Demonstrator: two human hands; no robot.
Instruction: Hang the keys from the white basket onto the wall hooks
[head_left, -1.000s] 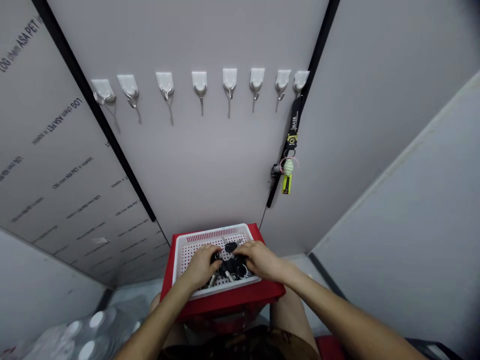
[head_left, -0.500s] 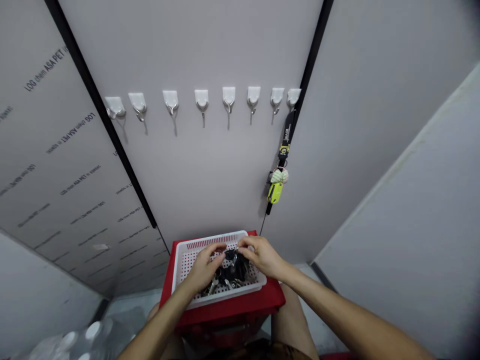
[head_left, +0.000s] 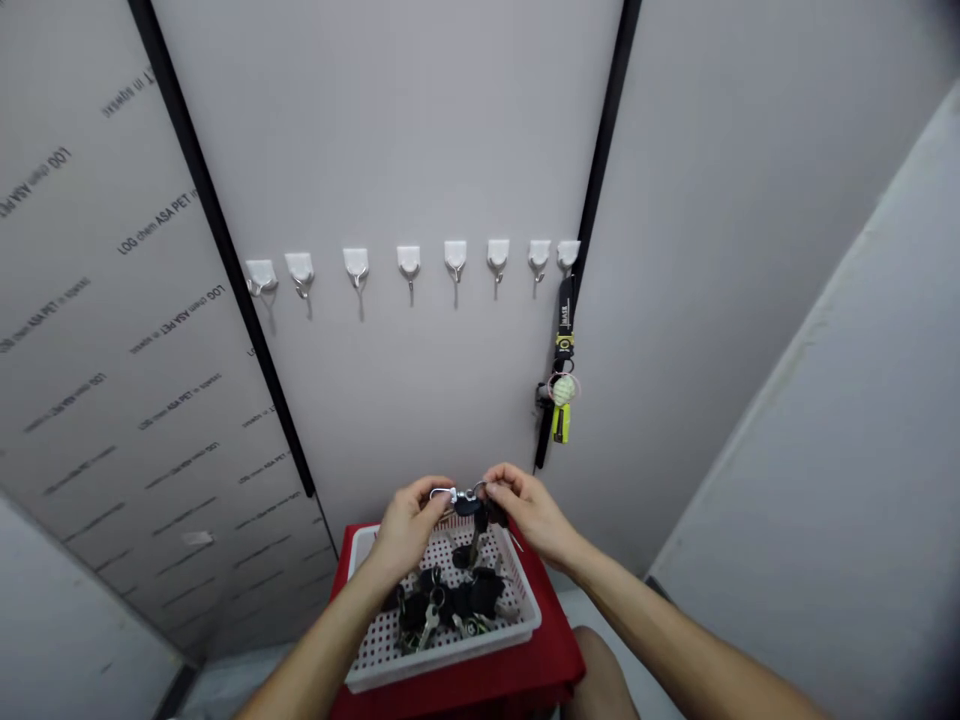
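A bunch of keys (head_left: 466,503) with a silver clip and ring is stretched between my two hands, above the far side of a white plastic basket (head_left: 431,675). My left hand (head_left: 409,525) pinches the metal clip at its left end. At the other end, my right hand (head_left: 529,512) grips the ring, with dark keys hanging below it. More keys (head_left: 431,618), some with black heads, lie heaped in the basket. Part of the basket's far rim is hidden behind my hands.
The basket stands on a red-covered stool (head_left: 551,640) against the wall. A row of several white adhesive hooks (head_left: 409,260) runs along the wall panel. From the rightmost hook hangs a black lanyard (head_left: 564,318) with a yellow-green tag (head_left: 561,424).
Both hands have come up out of the basket, lifting the bunch of keys between them. The view has tilted upward, so the hooks appear lower.
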